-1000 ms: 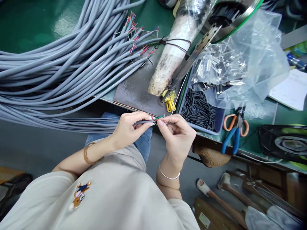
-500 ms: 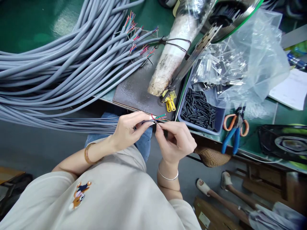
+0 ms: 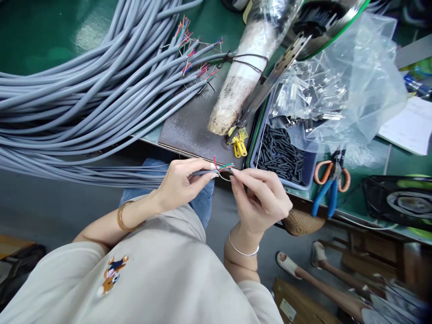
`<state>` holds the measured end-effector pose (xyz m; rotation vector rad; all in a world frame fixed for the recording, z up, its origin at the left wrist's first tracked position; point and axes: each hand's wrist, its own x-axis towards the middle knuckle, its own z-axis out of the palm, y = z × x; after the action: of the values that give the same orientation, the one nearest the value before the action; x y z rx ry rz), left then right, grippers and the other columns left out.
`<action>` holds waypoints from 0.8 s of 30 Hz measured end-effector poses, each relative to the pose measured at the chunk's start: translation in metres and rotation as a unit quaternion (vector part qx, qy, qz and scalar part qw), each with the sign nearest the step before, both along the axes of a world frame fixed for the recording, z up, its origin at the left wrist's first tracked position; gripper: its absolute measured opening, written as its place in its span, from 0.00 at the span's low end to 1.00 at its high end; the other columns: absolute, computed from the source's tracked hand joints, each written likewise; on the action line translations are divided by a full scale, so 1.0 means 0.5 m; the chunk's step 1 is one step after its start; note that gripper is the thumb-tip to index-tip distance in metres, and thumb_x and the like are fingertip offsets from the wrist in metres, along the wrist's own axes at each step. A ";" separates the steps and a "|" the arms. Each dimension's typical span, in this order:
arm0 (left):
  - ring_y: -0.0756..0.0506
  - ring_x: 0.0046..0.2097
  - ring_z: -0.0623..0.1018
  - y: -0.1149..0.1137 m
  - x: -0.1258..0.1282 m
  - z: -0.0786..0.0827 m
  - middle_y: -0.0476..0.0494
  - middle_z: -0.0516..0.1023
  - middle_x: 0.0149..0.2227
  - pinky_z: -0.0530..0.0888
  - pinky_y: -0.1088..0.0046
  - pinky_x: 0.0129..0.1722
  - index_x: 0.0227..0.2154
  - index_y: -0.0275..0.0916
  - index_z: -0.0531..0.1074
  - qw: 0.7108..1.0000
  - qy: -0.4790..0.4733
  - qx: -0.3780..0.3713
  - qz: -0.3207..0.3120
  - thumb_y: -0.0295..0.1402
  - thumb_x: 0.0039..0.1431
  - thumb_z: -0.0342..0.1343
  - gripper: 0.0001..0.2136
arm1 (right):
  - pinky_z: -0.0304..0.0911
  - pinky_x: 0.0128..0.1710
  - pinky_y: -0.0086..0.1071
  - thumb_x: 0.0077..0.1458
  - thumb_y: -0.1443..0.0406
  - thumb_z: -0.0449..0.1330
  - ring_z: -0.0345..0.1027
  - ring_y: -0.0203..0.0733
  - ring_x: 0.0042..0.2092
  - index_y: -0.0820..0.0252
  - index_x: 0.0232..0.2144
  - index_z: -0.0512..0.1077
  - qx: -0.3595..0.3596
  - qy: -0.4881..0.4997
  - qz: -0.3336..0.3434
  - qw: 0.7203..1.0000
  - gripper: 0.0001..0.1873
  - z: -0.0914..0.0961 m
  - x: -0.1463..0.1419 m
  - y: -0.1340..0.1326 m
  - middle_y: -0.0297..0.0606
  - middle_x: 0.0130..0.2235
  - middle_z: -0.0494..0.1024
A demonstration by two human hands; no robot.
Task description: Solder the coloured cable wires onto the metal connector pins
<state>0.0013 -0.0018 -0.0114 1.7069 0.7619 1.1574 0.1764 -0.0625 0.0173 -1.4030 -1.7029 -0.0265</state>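
Observation:
My left hand (image 3: 184, 182) is closed around the end of a grey cable (image 3: 202, 172), held just below the bench edge. Thin coloured wires (image 3: 223, 167), red, green and others, fan out of the cable's stripped end. My right hand (image 3: 261, 198) pinches with thumb and forefinger at a fine pale strand looping from that end. Both hands are over my lap, in front of a dark metal plate (image 3: 189, 126).
A thick bundle of grey cables (image 3: 84, 99) with stripped coloured tips crosses the green bench from the left. A blue tray of black sleeves (image 3: 280, 155), a clear bag of metal parts (image 3: 334, 85), blue-handled pliers and orange scissors (image 3: 329, 180) lie right. A taped cone (image 3: 243, 76) stands behind.
My right hand has slid a little to the right and down, away from the cable end, drawing a thin strand out. The left hand keeps its hold in place.

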 end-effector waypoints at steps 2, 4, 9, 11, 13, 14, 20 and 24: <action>0.51 0.34 0.84 -0.001 -0.001 0.000 0.41 0.88 0.37 0.73 0.81 0.28 0.38 0.34 0.80 1.000 0.006 -0.005 -0.005 0.29 0.64 0.63 0.04 | 0.67 0.30 0.24 0.56 0.77 0.69 0.74 0.29 0.31 0.46 0.50 0.80 -0.011 -0.011 0.005 1.000 0.24 0.002 0.003 -0.001 0.30 0.38 0.82; 0.50 0.35 0.84 -0.002 -0.001 0.001 0.41 0.88 0.37 0.73 0.81 0.29 0.37 0.34 0.80 1.000 0.011 -0.008 -0.007 0.29 0.64 0.63 0.04 | 0.68 0.30 0.25 0.56 0.77 0.69 0.75 0.30 0.32 0.47 0.49 0.79 -0.026 -0.011 0.008 1.000 0.23 0.003 0.006 -0.002 0.31 0.38 0.82; 0.52 0.32 0.82 -0.002 -0.001 0.005 0.41 0.87 0.36 0.71 0.82 0.26 0.37 0.33 0.80 1.000 0.012 -0.015 -0.013 0.28 0.64 0.63 0.03 | 0.66 0.28 0.26 0.57 0.76 0.68 0.76 0.33 0.34 0.49 0.45 0.79 -0.053 -0.001 0.014 0.998 0.18 0.003 0.012 -0.004 0.32 0.37 0.83; 0.52 0.30 0.81 -0.001 -0.001 0.006 0.42 0.87 0.35 0.69 0.82 0.25 0.37 0.33 0.80 1.000 0.011 -0.021 -0.013 0.28 0.64 0.62 0.03 | 0.64 0.27 0.26 0.57 0.75 0.68 0.76 0.33 0.34 0.51 0.42 0.79 -0.058 0.000 0.014 0.998 0.15 0.002 0.013 -0.004 0.32 0.37 0.82; 0.53 0.28 0.79 -0.001 -0.002 0.007 0.43 0.86 0.35 0.68 0.82 0.23 0.36 0.34 0.80 0.999 0.010 -0.029 -0.013 0.28 0.64 0.62 0.03 | 0.62 0.27 0.27 0.57 0.75 0.68 0.74 0.33 0.34 0.53 0.40 0.78 -0.064 0.003 0.011 0.998 0.13 0.003 0.011 -0.004 0.32 0.36 0.82; 0.54 0.27 0.77 -0.001 -0.002 0.007 0.44 0.86 0.34 0.67 0.82 0.23 0.36 0.34 0.79 0.999 0.010 -0.035 -0.014 0.29 0.64 0.62 0.04 | 0.61 0.26 0.27 0.58 0.74 0.68 0.72 0.32 0.32 0.53 0.39 0.78 -0.071 0.010 0.009 0.997 0.11 0.004 0.008 -0.004 0.32 0.35 0.82; 0.51 0.33 0.81 -0.002 0.001 0.005 0.43 0.84 0.34 0.76 0.79 0.34 0.36 0.34 0.78 0.985 -0.041 -0.162 -0.035 0.33 0.63 0.63 0.06 | 0.47 0.20 0.28 0.61 0.68 0.64 0.49 0.26 0.22 0.57 0.30 0.73 -0.241 0.197 0.038 0.950 0.07 0.015 -0.014 -0.006 0.27 0.28 0.72; 0.49 0.38 0.83 -0.001 0.002 0.002 0.43 0.84 0.37 0.79 0.78 0.42 0.37 0.35 0.78 0.970 -0.094 -0.215 -0.058 0.33 0.61 0.65 0.07 | 0.45 0.20 0.27 0.59 0.65 0.67 0.50 0.27 0.21 0.56 0.28 0.74 -0.262 0.318 -0.005 0.911 0.08 0.010 -0.020 0.002 0.25 0.23 0.66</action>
<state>0.0022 -0.0024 -0.0106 1.2446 0.7224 0.9732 0.1666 -0.0614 0.0222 -1.5659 -1.1803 0.8503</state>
